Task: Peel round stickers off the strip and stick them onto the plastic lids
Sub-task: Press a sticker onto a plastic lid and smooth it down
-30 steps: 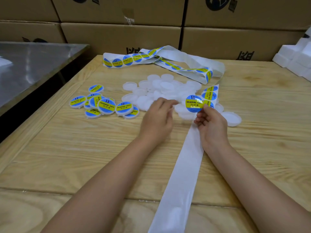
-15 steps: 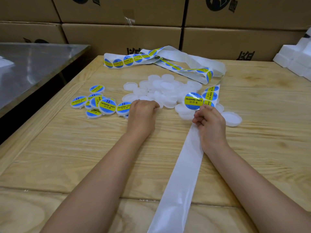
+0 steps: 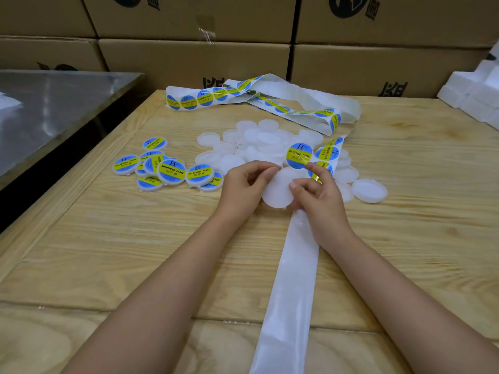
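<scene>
Both hands meet just above the table point(image 3: 108, 252). Left hand point(image 3: 244, 186) grips a blank white lid point(image 3: 278, 191) by its edge; right hand point(image 3: 320, 197) pinches a round sticker point(image 3: 299, 155) by its lower rim, printed face toward the camera. Under the right wrist the bare strip point(image 3: 291, 279) runs lengthwise away toward the heap of blank lids point(image 3: 256, 143). Labelled lids point(image 3: 162, 168) lie left.

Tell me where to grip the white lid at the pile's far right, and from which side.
Pinch the lid across its rim, from above and from its right. It lies flat and low on the table, so only the rim offers purchase; bare wood borders its right, other lids crowd its left.
</scene>
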Tool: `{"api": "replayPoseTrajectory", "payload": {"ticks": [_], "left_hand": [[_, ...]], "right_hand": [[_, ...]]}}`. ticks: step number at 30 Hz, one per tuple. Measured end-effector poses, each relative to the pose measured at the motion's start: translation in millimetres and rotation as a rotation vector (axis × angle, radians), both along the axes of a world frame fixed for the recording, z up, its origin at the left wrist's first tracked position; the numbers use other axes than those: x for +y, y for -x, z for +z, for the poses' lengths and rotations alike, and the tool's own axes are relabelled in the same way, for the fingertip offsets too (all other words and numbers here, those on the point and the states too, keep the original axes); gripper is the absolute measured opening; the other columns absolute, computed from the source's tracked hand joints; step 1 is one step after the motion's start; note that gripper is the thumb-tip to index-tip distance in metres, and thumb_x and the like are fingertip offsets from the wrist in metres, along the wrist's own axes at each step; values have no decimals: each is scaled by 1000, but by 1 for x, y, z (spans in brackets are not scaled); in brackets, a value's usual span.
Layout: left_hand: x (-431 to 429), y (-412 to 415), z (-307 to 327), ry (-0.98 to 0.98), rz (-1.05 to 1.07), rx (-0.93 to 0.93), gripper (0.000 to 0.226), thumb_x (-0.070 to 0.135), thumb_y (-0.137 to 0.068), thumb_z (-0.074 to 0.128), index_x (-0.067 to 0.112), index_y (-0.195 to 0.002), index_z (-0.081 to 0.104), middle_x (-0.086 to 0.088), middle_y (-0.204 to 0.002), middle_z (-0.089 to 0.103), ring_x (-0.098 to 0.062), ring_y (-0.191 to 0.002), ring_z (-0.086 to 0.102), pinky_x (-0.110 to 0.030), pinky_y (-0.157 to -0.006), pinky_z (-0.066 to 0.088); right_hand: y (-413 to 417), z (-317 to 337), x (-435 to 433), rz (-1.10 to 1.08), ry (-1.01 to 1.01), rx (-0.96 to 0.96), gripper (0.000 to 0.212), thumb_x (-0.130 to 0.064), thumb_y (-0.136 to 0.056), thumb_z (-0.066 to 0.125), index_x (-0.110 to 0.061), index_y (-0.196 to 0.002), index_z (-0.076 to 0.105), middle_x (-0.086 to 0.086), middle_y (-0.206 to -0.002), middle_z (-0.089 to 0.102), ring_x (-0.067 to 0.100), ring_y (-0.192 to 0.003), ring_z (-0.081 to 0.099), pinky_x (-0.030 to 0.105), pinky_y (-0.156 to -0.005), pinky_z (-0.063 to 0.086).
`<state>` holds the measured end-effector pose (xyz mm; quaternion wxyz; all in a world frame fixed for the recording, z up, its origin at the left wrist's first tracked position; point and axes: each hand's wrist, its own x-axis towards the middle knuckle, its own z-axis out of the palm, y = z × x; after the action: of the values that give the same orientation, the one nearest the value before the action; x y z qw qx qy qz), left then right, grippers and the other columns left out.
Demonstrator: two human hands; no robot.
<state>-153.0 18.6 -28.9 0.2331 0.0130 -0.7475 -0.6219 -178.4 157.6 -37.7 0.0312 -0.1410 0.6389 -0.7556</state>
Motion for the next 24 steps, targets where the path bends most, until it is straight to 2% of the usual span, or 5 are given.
{"api": "replayPoseTrajectory", "payload": {"ticks": [8,14,19,21,24], "left_hand": [[-6,0,5,-414,-222,-284,22,11,-97,44,4,-107,63,-15,-92,65,-22,-65,66,-29,-52,56],[-10,-1,4,-427,-292,-314,20,3,-95,46,4,-104,64,-11,-87,69,-20,-71,71,-28,-61,58],[-9,1,3,-517,-244,-284,18,3,-96,46,5,-100,63,-8,-88,71,-21,-74,71,-29,-63,59],[-9,1,3,-537,-237,-276,18,4,-96,45,6,-99,63,-6,-84,72,-22,-75,71,-28,-63,58],[-8,2,3,-539,-230,-287,18,5,-96,46,5,-104,62,-10,-88,71,-25,-78,71,-28,-65,58]], "right_hand": [[4,0,2,-36,18,-33,41,1,-89,58,-17,-121,41,-12,-61,63,9,-49,57,20,-56,50],[7,-1,5,-67,22,-9,45,3,-89,57,-27,-120,43,-11,-62,63,9,-48,55,19,-53,47],[9,1,4,-104,94,-60,20,-15,-91,61,-31,-100,56,-4,-85,67,10,-47,46,21,-46,40],[11,1,4,-130,131,-103,6,-19,-91,61,-24,-87,62,0,-73,59,11,-48,43,20,-44,37],[13,-1,5,-147,142,-147,14,-19,-90,62,-16,-76,63,0,-58,48,11,-48,40,21,-46,36]]}}
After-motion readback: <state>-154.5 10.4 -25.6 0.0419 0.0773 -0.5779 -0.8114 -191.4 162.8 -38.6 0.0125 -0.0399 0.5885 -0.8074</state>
